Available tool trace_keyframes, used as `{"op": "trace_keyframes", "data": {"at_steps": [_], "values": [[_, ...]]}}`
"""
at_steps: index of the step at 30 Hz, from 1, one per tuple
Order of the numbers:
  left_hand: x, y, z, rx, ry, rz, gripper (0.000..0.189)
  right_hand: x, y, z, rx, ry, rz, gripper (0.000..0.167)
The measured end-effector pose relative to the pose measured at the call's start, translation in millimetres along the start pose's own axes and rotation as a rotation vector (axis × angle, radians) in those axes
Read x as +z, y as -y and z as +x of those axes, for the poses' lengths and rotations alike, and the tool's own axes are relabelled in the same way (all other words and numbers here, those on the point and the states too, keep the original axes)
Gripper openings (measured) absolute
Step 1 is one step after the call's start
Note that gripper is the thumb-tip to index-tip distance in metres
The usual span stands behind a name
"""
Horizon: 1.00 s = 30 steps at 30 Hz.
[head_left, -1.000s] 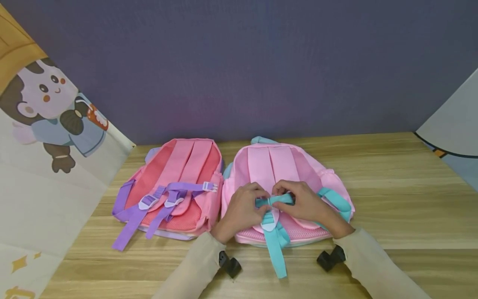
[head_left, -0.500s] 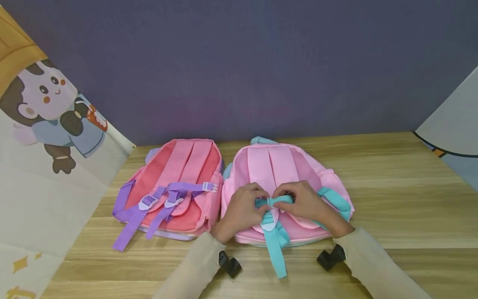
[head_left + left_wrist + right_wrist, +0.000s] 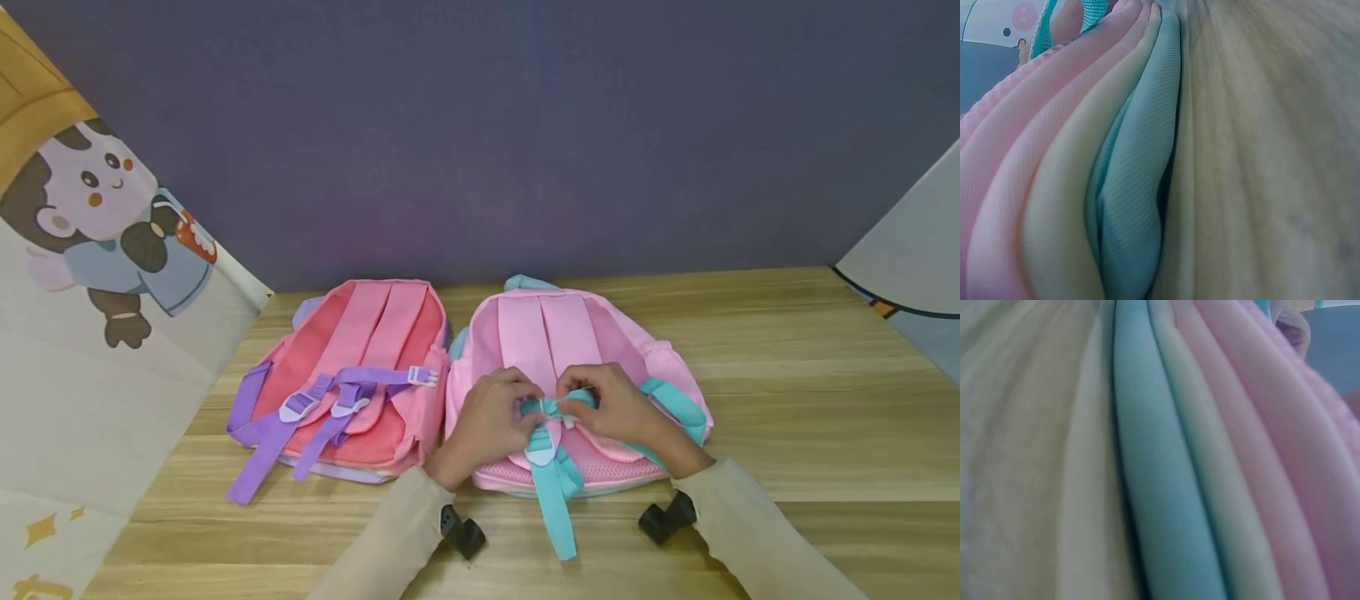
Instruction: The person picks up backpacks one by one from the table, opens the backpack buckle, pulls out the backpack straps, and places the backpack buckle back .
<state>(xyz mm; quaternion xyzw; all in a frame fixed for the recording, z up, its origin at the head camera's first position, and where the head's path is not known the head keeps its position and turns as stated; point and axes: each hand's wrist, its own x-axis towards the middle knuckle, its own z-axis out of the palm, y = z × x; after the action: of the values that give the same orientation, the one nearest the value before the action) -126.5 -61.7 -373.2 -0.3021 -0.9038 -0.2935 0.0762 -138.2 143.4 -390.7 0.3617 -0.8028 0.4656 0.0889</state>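
A light pink backpack [image 3: 522, 329] lies with its shoulder straps up. Over its lower middle, my left hand [image 3: 487, 421] pinches one end of a short teal webbing strap [image 3: 550, 407] between thumb and fingers. My right hand [image 3: 611, 408] pinches the same strap a little to the right. Small whitish plastic bits show at the strap between the hands; fingers hide most of them. Just below, a white slider [image 3: 540, 456] carries a loose teal strap tail [image 3: 553, 517] that hangs toward the front. Both wrist views mostly show the backpack's layered lower edge [image 3: 1135, 169].
On the left, a coral-pink backpack [image 3: 300, 350] with purple straps [image 3: 262, 458] and a white buckle [image 3: 422, 376] lies against the light pink one. Both rest on a wooden table [image 3: 810, 417], before a dark wall [image 3: 525, 142]. A cartoon-printed panel [image 3: 150, 375] borders the left.
My right hand has shifted slightly right with its part of the teal strap, and a whitish piece now shows below its fingertips. The left hand and both backpacks stay nearly in place.
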Motion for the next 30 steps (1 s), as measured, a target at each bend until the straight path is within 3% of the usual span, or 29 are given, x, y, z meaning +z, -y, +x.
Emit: {"op": "trace_keyframes", "data": {"at_steps": [12,19,30], "values": [[0.1,1.0,-0.4,-0.01,0.006,-0.008,0.017,-1.1,-0.7,1.1,-0.015,0.019,0.042,0.016],[0.8,2.4,-0.9,-0.006,0.007,-0.016,0.017,2.0,-2.8,-0.4,0.042,0.055,0.035,0.017],[1.5,2.8,-0.5,-0.007,0.0,-0.017,0.016,2.7,-2.3,0.0,0.012,0.01,-0.033,0.014]]}}
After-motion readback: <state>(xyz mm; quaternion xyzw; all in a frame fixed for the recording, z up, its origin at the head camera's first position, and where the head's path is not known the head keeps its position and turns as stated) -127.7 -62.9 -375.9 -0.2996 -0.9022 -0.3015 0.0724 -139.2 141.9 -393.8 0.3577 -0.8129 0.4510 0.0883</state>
